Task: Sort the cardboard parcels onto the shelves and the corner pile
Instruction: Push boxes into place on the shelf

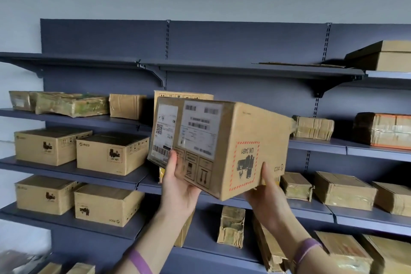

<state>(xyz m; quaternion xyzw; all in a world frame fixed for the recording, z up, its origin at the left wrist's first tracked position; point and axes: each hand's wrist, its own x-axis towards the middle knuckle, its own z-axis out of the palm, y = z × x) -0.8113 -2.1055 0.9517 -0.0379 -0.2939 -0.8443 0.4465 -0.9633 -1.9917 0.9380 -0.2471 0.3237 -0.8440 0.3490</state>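
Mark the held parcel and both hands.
held parcel (pixel 262 131): head view, bare cardboard side face.
left hand (pixel 178 189): head view, middle of the hand.
right hand (pixel 264 200): head view, middle of the hand.

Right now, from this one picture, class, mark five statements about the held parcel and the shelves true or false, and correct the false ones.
1. The left hand and the right hand both hold the parcel. True.
2. The parcel's red-bordered hazard label reads the right way up. False: its print is upside down.
3. The PICO-marked box stands on top of the neighbour box. False: both stand side by side on the shelf.
4. White shipping labels cover part of the parcel. True.
5. A purple band shows on each forearm. True.
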